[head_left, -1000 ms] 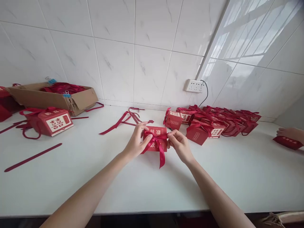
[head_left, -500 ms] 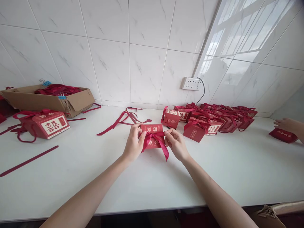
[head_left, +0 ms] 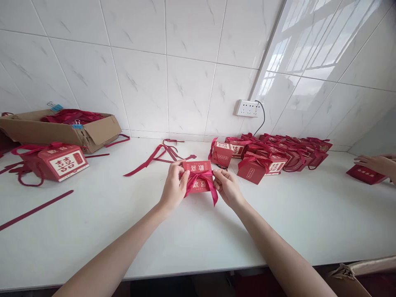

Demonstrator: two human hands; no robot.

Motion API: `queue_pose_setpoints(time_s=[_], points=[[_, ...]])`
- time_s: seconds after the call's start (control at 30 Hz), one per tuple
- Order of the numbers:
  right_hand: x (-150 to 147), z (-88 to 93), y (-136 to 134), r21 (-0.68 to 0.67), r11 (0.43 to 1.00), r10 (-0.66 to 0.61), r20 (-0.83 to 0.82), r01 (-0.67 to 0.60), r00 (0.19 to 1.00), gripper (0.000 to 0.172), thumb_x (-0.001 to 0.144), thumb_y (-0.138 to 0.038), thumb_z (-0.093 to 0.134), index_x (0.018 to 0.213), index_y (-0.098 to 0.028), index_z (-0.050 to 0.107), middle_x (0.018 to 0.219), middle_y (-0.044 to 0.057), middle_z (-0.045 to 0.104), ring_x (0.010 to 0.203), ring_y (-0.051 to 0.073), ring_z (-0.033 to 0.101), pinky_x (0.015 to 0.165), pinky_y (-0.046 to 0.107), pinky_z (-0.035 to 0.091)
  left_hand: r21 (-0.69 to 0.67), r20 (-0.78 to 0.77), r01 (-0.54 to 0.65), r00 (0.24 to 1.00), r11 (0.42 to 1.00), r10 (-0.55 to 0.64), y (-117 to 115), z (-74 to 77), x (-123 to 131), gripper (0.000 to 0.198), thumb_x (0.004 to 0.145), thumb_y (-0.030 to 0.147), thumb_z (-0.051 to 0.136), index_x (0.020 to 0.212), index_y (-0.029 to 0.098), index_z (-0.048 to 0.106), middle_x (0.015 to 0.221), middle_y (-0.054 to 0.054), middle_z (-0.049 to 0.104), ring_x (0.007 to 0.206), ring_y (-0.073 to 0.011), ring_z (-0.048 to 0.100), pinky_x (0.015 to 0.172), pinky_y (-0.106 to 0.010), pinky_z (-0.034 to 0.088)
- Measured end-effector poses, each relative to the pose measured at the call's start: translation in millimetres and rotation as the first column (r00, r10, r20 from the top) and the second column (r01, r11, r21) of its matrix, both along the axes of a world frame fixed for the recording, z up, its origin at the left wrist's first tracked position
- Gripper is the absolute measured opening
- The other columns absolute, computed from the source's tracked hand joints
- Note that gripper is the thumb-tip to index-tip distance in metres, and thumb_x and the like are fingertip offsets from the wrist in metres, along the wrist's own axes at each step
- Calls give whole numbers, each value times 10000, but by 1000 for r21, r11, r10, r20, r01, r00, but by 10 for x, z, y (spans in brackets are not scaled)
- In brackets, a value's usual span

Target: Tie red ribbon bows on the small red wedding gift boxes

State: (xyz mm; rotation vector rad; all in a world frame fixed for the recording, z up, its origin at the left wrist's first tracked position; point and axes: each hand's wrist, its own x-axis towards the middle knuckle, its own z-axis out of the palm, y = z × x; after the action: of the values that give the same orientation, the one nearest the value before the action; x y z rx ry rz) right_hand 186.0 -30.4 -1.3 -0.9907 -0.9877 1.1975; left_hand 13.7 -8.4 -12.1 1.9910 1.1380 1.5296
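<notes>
A small red box with pale characters is between my two hands above the white table. A dark pink ribbon is tied across its top in a bow, one tail hanging at the near side. My left hand is closed, thumb and fingers pinching the ribbon at the box's left edge. At the right edge, my right hand pinches the ribbon's other loop between thumb and fingertips.
Loose ribbons lie behind the box. Several ribboned boxes stand back right. At left are another box, a ribbon strip and a carton of ribbons. Another person's hands touch a red box at far right.
The bow's right loop looks wider and its hanging tail has shifted slightly left and up. At far right, a second hand of the other person has come into view. The whole view has shifted slightly.
</notes>
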Motion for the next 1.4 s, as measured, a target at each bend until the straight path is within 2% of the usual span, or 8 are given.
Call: queue_pose_setpoints(time_s=[0.2,0.3,0.4,0.53,0.9,1.13,1.27,1.4], points=[[3,-20,-9,37,997,-70,56,68,996,438,649,-581,694,691,-199,486,536,-61,464,486,95,458,524,250,412,-48,48,16,999,999,-13,0,37,13,145,894,284,428,774,217,382,1203,-114,523,1201,-211,495,872,-352,481],[-55,-33,-63,174,966,-233,249,193,940,523,653,-553,709,979,-223,466,998,54,588,915,199,584,793,354,492,-41,55,26,998,999,-24,-21,45,26,151,894,291,438,773,213,389,1190,-103,520,1189,-205,496,864,-346,486],[-140,-33,-125,221,967,-207,394,126,895,777,597,-487,773,1179,-227,328,1348,145,382,1212,269,451,919,412,469,-2,58,70,996,998,-70,-65,44,51,156,887,289,458,769,212,391,1137,-90,523,1184,-201,493,869,-348,488],[-182,1,-169,166,985,-20,429,-57,903,854,651,-393,759,1272,-221,199,1299,148,442,1170,259,513,936,418,481,-4,70,136,988,991,-135,-107,57,69,157,876,301,487,771,210,414,1104,-80,524,1201,-210,480,834,-330,499],[46,64,-142,63,963,206,448,-261,870,993,683,-262,737,1437,-262,91,1297,111,481,1116,237,563,920,396,504,-178,215,180,966,967,-140,-94,150,43,200,837,355,536,758,207,426,1174,-80,545,1170,-208,520,867,-334,506],[-3,78,-185,110,936,254,447,-334,858,967,685,-206,728,1426,-262,109,1262,107,522,1065,212,592,878,369,532,-299,247,164,965,940,-90,-105,122,80,588,681,285,714,1128,249,334,1362,-112,416,1233,-214,489,933,-354,500],[36,57,-170,91,913,315,463,-397,829,995,653,-229,769,1418,-285,136,1271,113,513,1018,227,609,804,380,563,-450,241,251,958,857,-154,-96,184,38,631,725,315,683,1245,261,331,1170,-86,587,1054,-214,615,822,-348,554],[95,71,-128,116,905,333,407,-409,851,702,762,-405,691,1355,-280,337,1385,96,433,1244,248,470,1001,428,453,-444,252,274,952,853,-174,-50,209,-30,513,724,328,687,1161,251,429,1110,-49,627,1040,-198,626,845,-324,550]])
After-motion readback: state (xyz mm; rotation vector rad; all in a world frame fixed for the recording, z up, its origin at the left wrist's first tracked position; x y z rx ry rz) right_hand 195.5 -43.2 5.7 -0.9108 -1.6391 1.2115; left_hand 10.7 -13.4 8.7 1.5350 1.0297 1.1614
